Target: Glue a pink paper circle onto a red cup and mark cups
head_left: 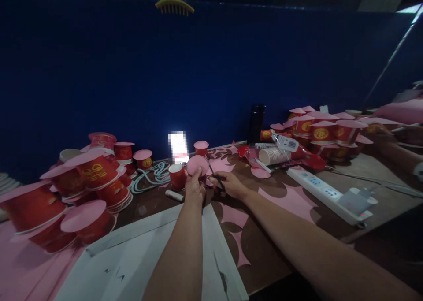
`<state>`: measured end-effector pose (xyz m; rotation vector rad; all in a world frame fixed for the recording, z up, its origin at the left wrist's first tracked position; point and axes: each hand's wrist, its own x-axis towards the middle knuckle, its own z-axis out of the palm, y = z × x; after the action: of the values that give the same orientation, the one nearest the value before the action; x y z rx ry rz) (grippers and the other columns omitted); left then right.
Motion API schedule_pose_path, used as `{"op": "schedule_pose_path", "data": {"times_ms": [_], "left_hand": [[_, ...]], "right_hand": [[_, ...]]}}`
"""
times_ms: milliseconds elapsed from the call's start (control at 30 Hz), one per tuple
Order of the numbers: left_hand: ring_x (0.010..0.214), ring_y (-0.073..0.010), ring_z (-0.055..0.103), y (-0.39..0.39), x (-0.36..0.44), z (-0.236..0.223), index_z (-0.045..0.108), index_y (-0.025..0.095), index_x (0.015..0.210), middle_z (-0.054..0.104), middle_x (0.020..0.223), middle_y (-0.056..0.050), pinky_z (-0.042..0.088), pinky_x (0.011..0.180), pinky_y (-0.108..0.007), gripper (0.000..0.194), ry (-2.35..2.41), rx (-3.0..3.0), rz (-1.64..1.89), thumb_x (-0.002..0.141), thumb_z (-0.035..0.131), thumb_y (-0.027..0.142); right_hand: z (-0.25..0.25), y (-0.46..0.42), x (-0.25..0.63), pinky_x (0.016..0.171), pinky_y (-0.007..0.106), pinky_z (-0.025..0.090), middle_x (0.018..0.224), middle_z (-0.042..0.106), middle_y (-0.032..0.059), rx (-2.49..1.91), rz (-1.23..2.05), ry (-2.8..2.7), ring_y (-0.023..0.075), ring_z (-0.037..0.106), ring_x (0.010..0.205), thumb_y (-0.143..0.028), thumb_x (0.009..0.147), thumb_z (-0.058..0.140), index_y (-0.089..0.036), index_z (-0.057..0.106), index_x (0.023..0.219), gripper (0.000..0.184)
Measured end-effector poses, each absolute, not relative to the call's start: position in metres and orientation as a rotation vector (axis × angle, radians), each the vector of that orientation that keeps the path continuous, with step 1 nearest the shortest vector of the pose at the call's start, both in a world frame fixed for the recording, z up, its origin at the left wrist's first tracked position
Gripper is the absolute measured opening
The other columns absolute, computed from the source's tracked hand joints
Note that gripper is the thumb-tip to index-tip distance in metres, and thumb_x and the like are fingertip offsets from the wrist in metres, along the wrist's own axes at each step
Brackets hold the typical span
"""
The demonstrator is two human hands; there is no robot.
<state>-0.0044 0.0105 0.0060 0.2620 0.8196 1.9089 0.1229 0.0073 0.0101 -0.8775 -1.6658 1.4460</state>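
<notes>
My left hand pinches a round pink paper disc between thumb and fingers above the table. In my right hand is a pair of dark-handled scissors, its blades pointing up beside the disc's right edge. Whether the blades touch the paper I cannot tell. Just left of the disc stands a red paper cup, with a small white tube lying in front of it. Behind the disc is another red cup topped by a pink disc.
Red cups with pink discs are piled at left and right. A glowing phone, pale blue cord, black bottle, bagged cups, power strip and pink scraps surround a white board. Another person's arm is at right.
</notes>
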Motion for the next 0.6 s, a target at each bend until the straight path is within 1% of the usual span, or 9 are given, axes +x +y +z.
{"op": "schedule_pose_path", "data": {"times_ms": [200,433,600], "left_hand": [[0.05,-0.0082,0.054,0.011,-0.004,0.005,0.062,0.016,0.085,0.059,0.06,0.003,0.044,0.05,-0.02,0.029,0.871,0.252,1.897,0.062,0.078,0.02],[0.056,-0.0109,0.06,0.014,-0.002,0.003,0.062,0.014,0.085,0.062,0.061,0.002,0.051,0.06,-0.024,0.032,0.793,0.246,1.966,0.059,0.079,0.018],[0.051,-0.0101,0.059,0.018,-0.001,0.0,0.062,0.012,0.086,0.062,0.061,0.001,0.051,0.058,-0.024,0.031,0.819,0.225,1.949,0.06,0.079,0.02]], "right_hand": [[0.005,0.009,0.123,0.049,0.021,0.041,0.061,0.059,-0.0022,-0.844,1.4,-1.714,0.0093,0.052,0.053,-0.053,0.07,0.069,-0.013,0.066,0.089,0.044],[-0.001,0.011,0.121,0.05,0.021,0.041,0.06,0.058,-0.0021,-0.81,1.436,-1.674,0.0091,0.052,0.051,-0.052,0.07,0.07,-0.012,0.065,0.088,0.044],[-0.003,0.01,0.12,0.05,0.021,0.041,0.066,0.06,-0.0008,-0.795,1.419,-1.708,0.0093,0.052,0.053,-0.05,0.072,0.069,-0.013,0.065,0.088,0.04]]}}
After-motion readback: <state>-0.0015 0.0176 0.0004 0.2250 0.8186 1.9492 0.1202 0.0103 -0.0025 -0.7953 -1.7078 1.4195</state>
